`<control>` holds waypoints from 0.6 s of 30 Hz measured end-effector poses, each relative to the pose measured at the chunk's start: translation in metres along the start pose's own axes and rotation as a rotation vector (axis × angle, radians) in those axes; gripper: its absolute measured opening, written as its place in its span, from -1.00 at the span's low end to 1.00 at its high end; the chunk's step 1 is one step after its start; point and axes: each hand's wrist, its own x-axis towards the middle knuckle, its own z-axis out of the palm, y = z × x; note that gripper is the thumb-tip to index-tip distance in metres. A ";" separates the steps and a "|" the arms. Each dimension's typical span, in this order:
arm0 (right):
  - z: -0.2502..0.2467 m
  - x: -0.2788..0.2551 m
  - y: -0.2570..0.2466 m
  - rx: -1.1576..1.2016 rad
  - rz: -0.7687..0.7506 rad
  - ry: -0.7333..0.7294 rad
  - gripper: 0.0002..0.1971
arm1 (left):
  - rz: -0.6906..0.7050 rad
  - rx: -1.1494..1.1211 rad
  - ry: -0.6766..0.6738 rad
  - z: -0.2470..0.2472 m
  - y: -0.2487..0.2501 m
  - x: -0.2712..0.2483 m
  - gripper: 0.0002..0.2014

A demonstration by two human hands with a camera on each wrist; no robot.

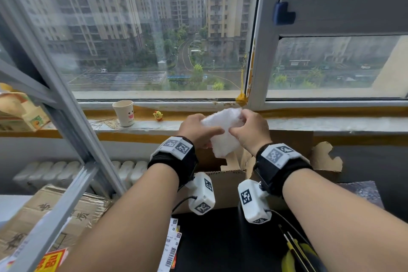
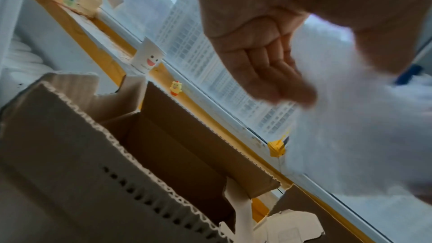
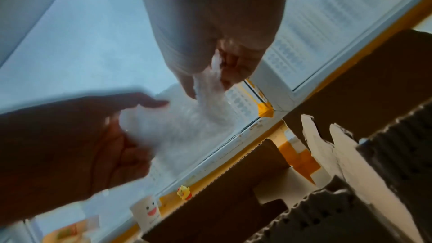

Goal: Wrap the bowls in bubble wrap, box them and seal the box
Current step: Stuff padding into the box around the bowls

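Observation:
Both hands hold a white bubble-wrap bundle [image 1: 223,130] in the air in front of the window sill, above an open brown cardboard box [image 1: 223,185]. My left hand [image 1: 198,130] grips its left side, thumb on the near face and fingers curled behind. My right hand [image 1: 249,130] pinches the right side and top. In the left wrist view the wrap [image 2: 346,117] is a blurred white mass beside my curled fingers [image 2: 268,73]. The right wrist view shows my right fingers [image 3: 224,66] pinching crumpled wrap [image 3: 187,128]. No bowl shows through the wrap. The box [image 2: 177,154] looks empty inside, flaps up.
A paper cup [image 1: 124,112] with a smiling face and a small yellow chick toy [image 1: 158,115] stand on the sill. A metal rack post [image 1: 66,104] slants at left, with flattened cartons [image 1: 44,216] below. A yellow-black tool [image 1: 295,254] lies on the dark table at bottom right.

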 end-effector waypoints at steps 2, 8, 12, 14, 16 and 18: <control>0.003 0.001 -0.001 -0.049 -0.093 0.019 -0.80 | -0.027 0.008 -0.011 0.002 0.004 0.001 -0.76; 0.008 0.000 -0.006 0.038 -0.219 -0.047 -0.70 | -0.175 0.038 0.074 -0.002 -0.007 0.013 -0.68; 0.009 0.000 -0.015 0.045 -0.304 -0.145 -0.67 | -0.372 -0.520 0.039 -0.009 -0.005 0.012 -0.82; 0.009 0.001 -0.018 -0.003 -0.316 -0.203 -0.69 | -0.436 -0.666 -0.049 -0.014 -0.005 0.011 -0.70; 0.009 0.000 -0.017 -0.032 -0.309 -0.260 -0.74 | -0.465 -0.656 -0.142 -0.018 -0.007 0.010 -0.60; 0.012 0.001 -0.015 0.024 -0.265 -0.235 -0.78 | -0.461 -0.609 -0.181 -0.018 -0.009 0.012 -0.64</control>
